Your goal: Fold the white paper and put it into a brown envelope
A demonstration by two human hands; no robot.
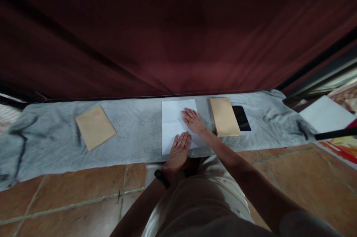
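Note:
A white sheet of paper (170,112) with a faint crease across its middle lies flat on a grey cloth (139,129). My left hand (180,149) rests on the sheet's lower part, fingers stretched out, a dark band on the wrist. Higher up, near the sheet's right edge, my right hand (193,120) lies flat with its fingers extended. Just right of the paper is a stack of brown envelopes (225,116), partly over a dark-screened phone or tablet (241,119). Another brown envelope (95,127) lies tilted, well to the left.
A dark red curtain (178,44) hangs along the cloth's far edge. Terracotta tiles (83,185) cover the floor on the near side. At the far right are a white sheet (325,114), a dark bar (337,133) and a red and yellow printed item (341,148).

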